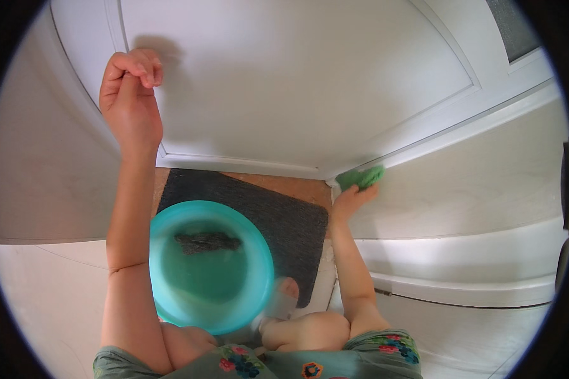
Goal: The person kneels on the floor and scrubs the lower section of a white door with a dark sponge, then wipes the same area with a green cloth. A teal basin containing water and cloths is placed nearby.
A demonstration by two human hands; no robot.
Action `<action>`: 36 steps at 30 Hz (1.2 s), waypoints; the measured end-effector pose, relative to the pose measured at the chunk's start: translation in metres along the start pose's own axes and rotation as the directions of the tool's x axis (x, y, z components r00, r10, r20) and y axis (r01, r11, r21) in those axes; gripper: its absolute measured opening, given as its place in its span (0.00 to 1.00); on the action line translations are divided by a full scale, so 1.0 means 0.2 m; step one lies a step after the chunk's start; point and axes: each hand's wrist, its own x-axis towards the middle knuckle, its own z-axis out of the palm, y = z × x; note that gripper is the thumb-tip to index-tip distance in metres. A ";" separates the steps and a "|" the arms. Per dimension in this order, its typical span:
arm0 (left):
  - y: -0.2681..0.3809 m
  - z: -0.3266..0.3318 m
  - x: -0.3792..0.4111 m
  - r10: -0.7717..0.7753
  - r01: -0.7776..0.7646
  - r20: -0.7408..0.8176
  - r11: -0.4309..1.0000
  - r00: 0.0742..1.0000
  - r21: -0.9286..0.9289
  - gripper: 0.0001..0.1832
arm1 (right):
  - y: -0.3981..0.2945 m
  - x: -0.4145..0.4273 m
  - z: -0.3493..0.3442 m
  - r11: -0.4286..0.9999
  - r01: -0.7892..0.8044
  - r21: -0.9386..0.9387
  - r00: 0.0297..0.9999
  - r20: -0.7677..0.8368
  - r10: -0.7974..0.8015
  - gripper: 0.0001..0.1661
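Observation:
Raised at the upper left, my left hand (132, 97) is in front of a white panelled door (284, 85). Its fingers are curled in over the thumb, with nothing visible in them. My right hand (352, 201) grips a green cloth (362, 177) against the white trim low at the door's right side. Between my arms stands a turquoise plastic basin (261, 265) with water (206, 279) in it. A dark wet cloth (207, 242) lies in the basin, towards its far side.
Under the basin is a dark grey doormat (289, 222) on a brown floor strip (284, 187). Pale walls close in on the left (47, 156) and right (455, 189). My right foot (284, 296) is beside the basin. A second door with a hinge (383, 292) stands at the lower right.

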 end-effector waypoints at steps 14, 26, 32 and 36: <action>0.09 0.10 -0.01 0.047 -0.048 0.123 0.999 0.991 0.013 0.12 | 0.19 -0.09 0.55 0.159 -0.937 0.312 0.196 0.090 0.976 0.27; 0.08 0.22 0.01 0.156 -0.149 0.125 0.987 0.980 -0.066 0.14 | -0.72 0.70 0.05 0.932 0.318 -0.175 0.915 -0.203 -0.350 0.31; 0.09 0.24 -0.03 0.120 -0.111 0.187 0.992 0.975 -0.056 0.14 | -1.25 1.60 -0.33 0.823 0.564 -0.069 0.784 -0.268 -0.560 0.23; 0.08 0.27 -0.01 0.106 -0.103 0.180 0.994 0.978 -0.028 0.14 | -1.20 1.61 -0.23 0.689 0.580 -0.435 0.561 -0.401 -0.725 0.28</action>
